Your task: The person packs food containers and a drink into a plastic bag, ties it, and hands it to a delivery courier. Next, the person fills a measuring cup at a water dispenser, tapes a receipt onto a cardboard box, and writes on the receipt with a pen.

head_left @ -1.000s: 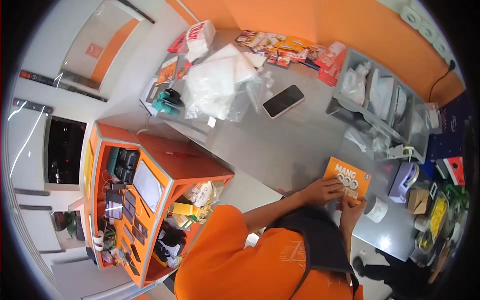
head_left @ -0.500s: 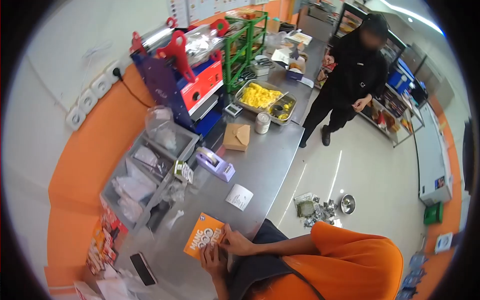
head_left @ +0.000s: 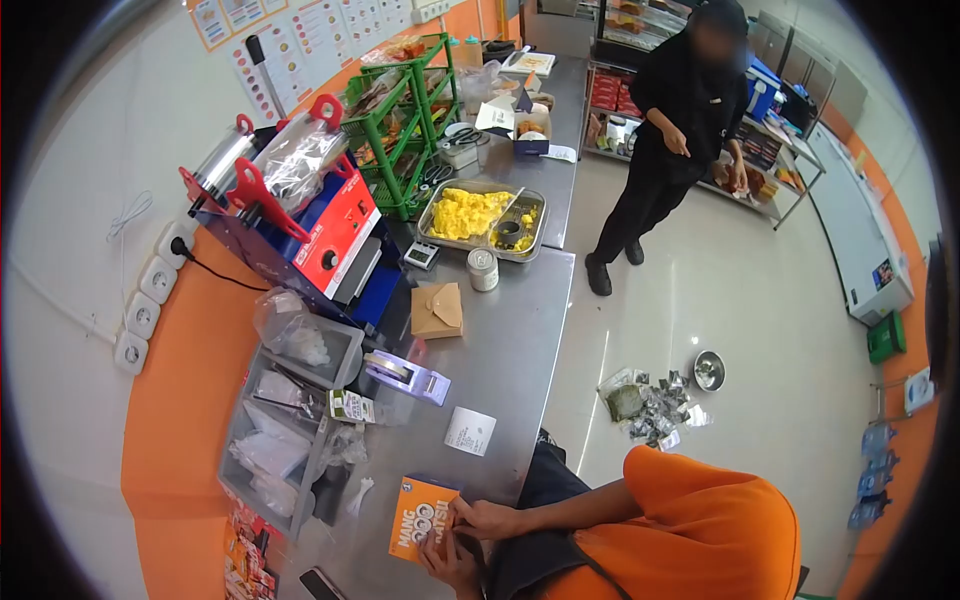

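Note:
An orange box with white lettering and round logos lies near the front edge of the steel counter. The fingers of my left hand press on its lower edge, partly covering the print. At the box's right side, my right hand is closed on the edge, and the fingertips of both hands come close together. The side of the box toward my body is hidden by my hands. Just beyond it lies a white printed slip, with a lilac tape dispenser farther along.
A brown paper box, a can and a tray of yellow food stand farther up. A sealing machine and grey bins line the wall. A person in black stands beyond; wrappers lie on the floor.
My view has swung, shifting the counter items left and down. Both hands stay on the orange box. The person in black has changed stance and arm position.

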A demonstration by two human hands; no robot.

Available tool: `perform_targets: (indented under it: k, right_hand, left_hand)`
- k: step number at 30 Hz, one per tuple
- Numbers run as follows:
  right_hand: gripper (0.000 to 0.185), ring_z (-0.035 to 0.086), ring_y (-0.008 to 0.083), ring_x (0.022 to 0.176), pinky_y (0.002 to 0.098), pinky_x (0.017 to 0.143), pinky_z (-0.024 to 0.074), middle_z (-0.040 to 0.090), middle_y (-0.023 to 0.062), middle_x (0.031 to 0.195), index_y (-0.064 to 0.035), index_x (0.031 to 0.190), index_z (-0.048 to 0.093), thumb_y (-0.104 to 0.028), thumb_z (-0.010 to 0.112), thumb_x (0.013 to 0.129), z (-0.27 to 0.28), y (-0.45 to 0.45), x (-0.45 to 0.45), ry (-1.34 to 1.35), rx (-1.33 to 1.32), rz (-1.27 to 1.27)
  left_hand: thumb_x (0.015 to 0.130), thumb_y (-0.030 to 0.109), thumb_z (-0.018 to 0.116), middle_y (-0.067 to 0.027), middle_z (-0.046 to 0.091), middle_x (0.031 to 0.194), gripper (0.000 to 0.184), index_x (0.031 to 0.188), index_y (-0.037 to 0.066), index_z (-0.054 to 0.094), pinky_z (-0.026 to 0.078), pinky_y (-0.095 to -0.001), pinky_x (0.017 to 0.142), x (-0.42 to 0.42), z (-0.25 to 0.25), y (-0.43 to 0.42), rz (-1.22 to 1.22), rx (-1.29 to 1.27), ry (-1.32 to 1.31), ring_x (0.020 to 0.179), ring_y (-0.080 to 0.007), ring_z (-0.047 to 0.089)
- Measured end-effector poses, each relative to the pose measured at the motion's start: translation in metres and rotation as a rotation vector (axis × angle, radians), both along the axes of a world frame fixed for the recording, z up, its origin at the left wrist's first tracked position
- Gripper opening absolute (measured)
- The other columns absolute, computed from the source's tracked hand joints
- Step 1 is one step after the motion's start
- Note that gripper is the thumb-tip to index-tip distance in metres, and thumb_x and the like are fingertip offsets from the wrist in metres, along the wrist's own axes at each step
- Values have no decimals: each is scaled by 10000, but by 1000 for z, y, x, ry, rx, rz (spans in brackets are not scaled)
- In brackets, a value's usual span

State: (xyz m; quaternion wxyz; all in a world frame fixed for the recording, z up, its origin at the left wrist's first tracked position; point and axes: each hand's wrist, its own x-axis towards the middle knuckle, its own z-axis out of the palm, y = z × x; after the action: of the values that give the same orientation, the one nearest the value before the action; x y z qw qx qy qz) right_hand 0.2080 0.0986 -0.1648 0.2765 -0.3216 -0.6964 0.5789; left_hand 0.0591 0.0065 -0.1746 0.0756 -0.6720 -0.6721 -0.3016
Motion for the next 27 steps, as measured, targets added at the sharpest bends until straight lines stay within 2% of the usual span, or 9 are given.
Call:
perform_targets:
  k: [8,11,14,16,20,21,22,25,27]
  right_hand:
    - [462,646,386,597,451,539,515,622,152,636,-35,1146,410,-409,607,958,-32,20,6,-335,279,52]
    - [489,639,388,576,437,524,515,598,144,595,-45,1108,419,-468,604,948,-34,29,6,-289,369,59]
    - [500,657,377,621,458,592,529,628,148,656,-40,1217,430,-417,621,949,-21,38,11,-354,360,145]
    - [468,671,365,696,477,669,527,646,153,717,-54,1269,473,-345,628,937,45,70,47,-356,363,-29]
    - [192,615,382,612,483,545,484,635,202,716,-29,1013,659,-158,610,880,116,280,192,-470,738,-849]
    - [456,678,330,720,474,683,505,687,222,881,-79,1343,581,-225,587,911,116,383,253,-481,521,-1150]
    - [537,671,297,690,450,624,518,693,230,867,-83,1428,498,-206,590,914,188,435,298,-268,476,-1288]
    - [714,493,187,469,371,395,375,590,97,662,-206,1565,289,-215,557,904,252,554,416,-44,219,-1302]
    - [727,342,133,405,328,379,256,403,22,560,-285,1582,197,-178,488,924,272,573,436,-60,-22,-1267]
  left_hand:
    - [891,58,645,-147,624,1118,222,1096,81,724,491,-532,960,3,-1,1,28,-1,27,1064,-376,581]
    - [896,59,647,-148,625,1121,219,1103,74,719,484,-545,975,5,-3,0,49,8,98,1093,-380,578]
    - [899,37,632,-158,619,1128,234,1119,64,707,480,-547,973,10,-9,1,74,23,146,1104,-386,576]
    - [921,11,592,-170,609,1139,240,1138,46,688,484,-533,946,9,-6,0,69,22,140,1081,-386,579]
    - [928,148,677,-165,652,1155,256,1141,7,660,506,-527,961,5,5,-1,19,58,239,1082,-344,616]
    - [948,123,638,-161,652,1150,207,1118,11,675,496,-537,976,12,16,0,33,74,215,1076,-352,616]
    - [968,99,600,-157,651,1146,177,1094,15,689,485,-548,991,19,19,7,59,94,188,1070,-359,617]
    - [972,104,594,-166,648,1171,216,1150,14,678,455,-555,1028,11,6,1,15,19,231,1085,-367,614]
    - [979,83,569,-172,645,1189,222,1157,13,681,436,-568,1041,5,-17,2,-5,35,196,1100,-374,609]
